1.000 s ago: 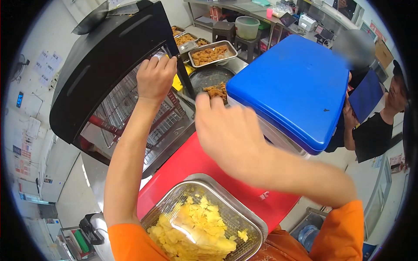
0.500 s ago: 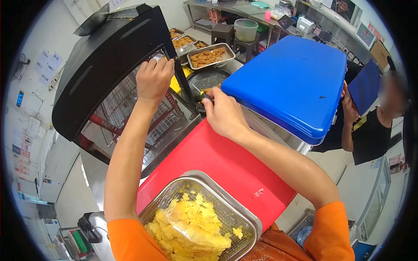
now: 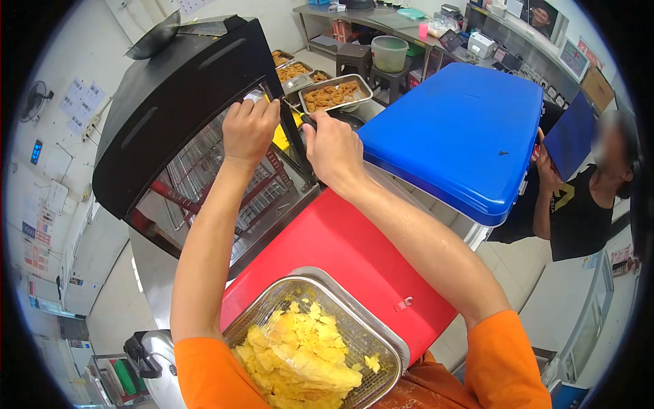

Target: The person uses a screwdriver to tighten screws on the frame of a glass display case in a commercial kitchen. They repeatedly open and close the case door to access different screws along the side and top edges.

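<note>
My left hand [image 3: 251, 133] is closed in a fist at the upper right edge of a black display warmer [image 3: 184, 102] with clear panes. A shiny, clear or metallic piece shows just behind its knuckles; what the fingers grip is hidden. Close beside it, my right hand [image 3: 334, 151] is wrapped round a black-handled tool [image 3: 308, 121], whose far end is out of sight. Below my forearms, a metal tray [image 3: 385, 344] with a wire rack holds a heap of yellow flaky food [image 3: 300, 351], partly under clear plastic. It rests on a red lid [image 3: 354, 245].
A large blue cooler lid [image 3: 456, 136] stands right of my right hand. Beyond my hands are trays of fried food [image 3: 332, 94]. A dark bowl [image 3: 155, 37] sits on the warmer. At far right, a person in black [image 3: 586, 211] holds a dark blue panel [image 3: 569, 136].
My right hand has moved left and slightly up, away from over the dark pan and closer to my left hand, carrying the black-handled tool. My left hand stays closed at the warmer's edge.
</note>
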Demonstrator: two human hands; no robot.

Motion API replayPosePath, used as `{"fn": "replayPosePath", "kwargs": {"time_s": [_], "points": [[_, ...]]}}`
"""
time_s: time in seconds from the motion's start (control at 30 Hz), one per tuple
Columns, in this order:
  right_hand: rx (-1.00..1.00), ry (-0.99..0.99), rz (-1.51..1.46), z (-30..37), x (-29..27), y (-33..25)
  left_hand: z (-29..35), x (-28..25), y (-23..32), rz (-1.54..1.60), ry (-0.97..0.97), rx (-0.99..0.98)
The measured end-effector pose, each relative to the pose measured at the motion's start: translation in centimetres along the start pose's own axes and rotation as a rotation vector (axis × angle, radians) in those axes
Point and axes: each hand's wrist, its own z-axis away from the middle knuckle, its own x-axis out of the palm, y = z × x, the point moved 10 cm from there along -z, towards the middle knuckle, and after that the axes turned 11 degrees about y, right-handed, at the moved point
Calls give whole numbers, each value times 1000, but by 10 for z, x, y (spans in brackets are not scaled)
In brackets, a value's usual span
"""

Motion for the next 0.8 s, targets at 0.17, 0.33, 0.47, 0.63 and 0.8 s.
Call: {"fn": "replayPosePath", "kwargs": {"time_s": [0.17,0.33,0.47,0.63,0.8], "points": [[-42,-19,41,-2,0,-3,2,1,1,-9,-39,1],[-75,9,38,-3,-2,-2,1,0,-1,-13,-23,1],[-34,3,59,-6,-2,5,1,1,1,-12,-19,-1],[-24,-7,49,-8,-3,7,1,0,1,-7,-13,-2],[-262,40,234,-9,-6,-17,2,0,0,-9,-16,3]]}}
